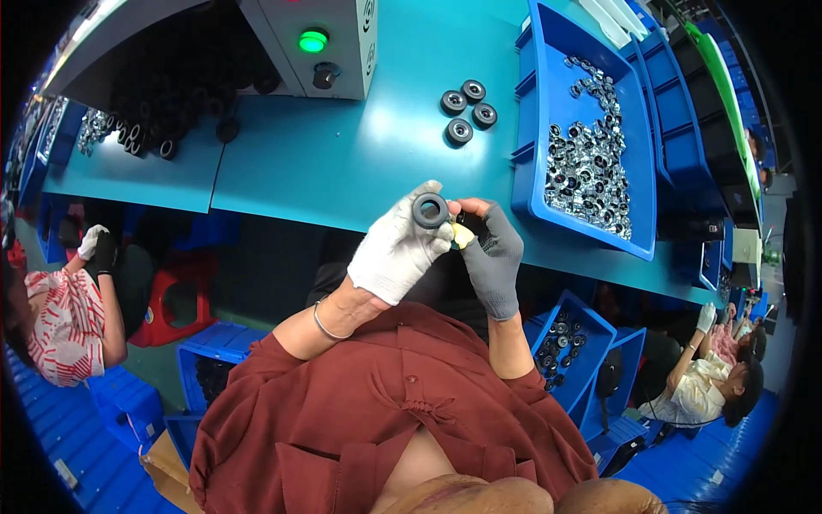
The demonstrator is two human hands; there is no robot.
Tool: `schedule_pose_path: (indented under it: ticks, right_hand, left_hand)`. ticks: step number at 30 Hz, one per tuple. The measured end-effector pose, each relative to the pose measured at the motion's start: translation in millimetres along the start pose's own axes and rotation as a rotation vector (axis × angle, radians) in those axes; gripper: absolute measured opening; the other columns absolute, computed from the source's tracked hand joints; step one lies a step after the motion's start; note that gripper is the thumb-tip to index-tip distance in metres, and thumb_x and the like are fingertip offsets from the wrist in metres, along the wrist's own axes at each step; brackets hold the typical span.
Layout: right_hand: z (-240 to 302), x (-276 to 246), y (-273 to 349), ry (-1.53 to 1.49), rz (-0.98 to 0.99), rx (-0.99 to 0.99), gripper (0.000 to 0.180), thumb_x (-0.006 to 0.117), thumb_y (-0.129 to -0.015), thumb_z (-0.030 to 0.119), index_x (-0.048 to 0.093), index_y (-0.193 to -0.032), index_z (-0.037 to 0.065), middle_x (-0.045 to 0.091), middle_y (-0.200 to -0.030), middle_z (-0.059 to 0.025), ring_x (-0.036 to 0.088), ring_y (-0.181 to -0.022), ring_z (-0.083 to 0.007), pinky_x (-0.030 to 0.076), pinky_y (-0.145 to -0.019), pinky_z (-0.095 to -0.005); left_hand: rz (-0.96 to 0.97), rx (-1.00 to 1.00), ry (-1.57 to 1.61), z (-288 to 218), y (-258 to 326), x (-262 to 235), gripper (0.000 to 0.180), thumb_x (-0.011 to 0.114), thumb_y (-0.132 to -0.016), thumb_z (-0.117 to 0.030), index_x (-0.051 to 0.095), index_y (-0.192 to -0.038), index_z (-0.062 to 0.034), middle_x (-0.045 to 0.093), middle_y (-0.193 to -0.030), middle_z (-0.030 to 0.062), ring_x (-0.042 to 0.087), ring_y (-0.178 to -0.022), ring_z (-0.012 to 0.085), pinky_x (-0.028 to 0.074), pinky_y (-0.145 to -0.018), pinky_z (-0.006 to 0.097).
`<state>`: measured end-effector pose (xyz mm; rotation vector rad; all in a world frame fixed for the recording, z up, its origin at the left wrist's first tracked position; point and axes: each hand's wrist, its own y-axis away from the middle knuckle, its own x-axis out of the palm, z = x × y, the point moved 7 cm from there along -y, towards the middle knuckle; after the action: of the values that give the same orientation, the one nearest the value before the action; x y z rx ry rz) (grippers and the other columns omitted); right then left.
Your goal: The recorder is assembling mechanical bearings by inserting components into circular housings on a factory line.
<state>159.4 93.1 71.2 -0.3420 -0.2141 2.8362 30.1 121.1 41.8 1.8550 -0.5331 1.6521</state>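
Note:
My left hand (396, 248), in a white knitted glove, is closed round a black ring (418, 212) with an open centre, held up at the table's front edge. Close beside it, my right hand (497, 257) wears a grey glove, with bare skin and a yellow covering showing at the fingertips. Its fingers are pinched together around something small and dark, mostly hidden, that I cannot make out. Beyond my hands, several black round pieces with lens-like centres (459, 131) stand grouped on the teal table (342, 163).
At the right, a blue bin (538, 163) holds many small shiny metal-and-glass parts. A white machine (347, 51) with a lit green button stands at the back left, near a heap of black rings (168, 149). Beside my right elbow is a blue crate (572, 308) of black parts. People sit on both sides.

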Motion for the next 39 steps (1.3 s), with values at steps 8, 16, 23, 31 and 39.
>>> schedule_pose_path:
  ticks: [8,16,23,31,39]
  right_hand:
    - [-4.5,-2.2,5.5,-0.194,-0.007,0.131,0.029,0.064,-0.088,-0.004,0.063,-0.117,-0.003,0.065,-0.111,-0.0058,0.062,-0.1,-0.0115,0.051,-0.088,-0.0257]
    - [-1.2,-2.9,7.3,-0.17,0.007,0.14,0.029,0.064,-0.09,-0.004,0.062,-0.119,-0.003,0.065,-0.111,-0.0048,0.062,-0.101,-0.0108,0.051,-0.088,-0.0251]
    - [0.7,-2.8,6.7,-0.173,0.014,0.102,0.029,0.064,-0.09,-0.004,0.062,-0.119,-0.003,0.064,-0.112,-0.0052,0.062,-0.101,-0.0105,0.051,-0.088,-0.0246]
    - [-0.9,-2.1,6.1,-0.185,0.018,0.101,0.03,0.063,-0.089,-0.004,0.062,-0.119,-0.003,0.064,-0.111,-0.0051,0.062,-0.101,-0.011,0.051,-0.089,-0.0252]
    - [-0.6,-2.8,5.8,-0.154,0.02,0.1,0.03,0.064,-0.089,-0.004,0.063,-0.119,-0.002,0.064,-0.11,-0.0048,0.062,-0.099,-0.0105,0.051,-0.088,-0.0247]
  left_hand:
    - [0.046,0.01,-0.038,0.3,3.2,-2.8,0.039,0.05,-0.105,-0.028,0.046,-0.137,-0.005,0.058,-0.12,0.0196,0.063,-0.096,0.0244,0.056,-0.083,0.034]
    - [0.019,0.044,-0.095,-0.2,12.1,-1.4,0.04,0.051,-0.105,-0.027,0.045,-0.138,-0.0048,0.057,-0.124,0.0194,0.062,-0.096,0.0245,0.056,-0.085,0.034]
    - [0.044,0.064,-0.071,-0.3,10.0,-3.1,0.039,0.053,-0.104,-0.022,0.045,-0.136,-0.0009,0.056,-0.126,0.0196,0.063,-0.103,0.0285,0.059,-0.09,0.035]
    - [-0.03,0.149,-0.203,-3.4,9.8,-2.1,0.043,0.06,-0.1,-0.014,0.043,-0.136,0.0023,0.05,-0.131,0.0222,0.061,-0.113,0.032,0.057,-0.099,0.038]
    - [0.074,0.172,-0.183,-7.4,11.2,0.5,0.059,0.067,-0.096,-0.017,0.037,-0.141,0.0051,0.045,-0.138,0.023,0.056,-0.123,0.0336,0.052,-0.106,0.038]
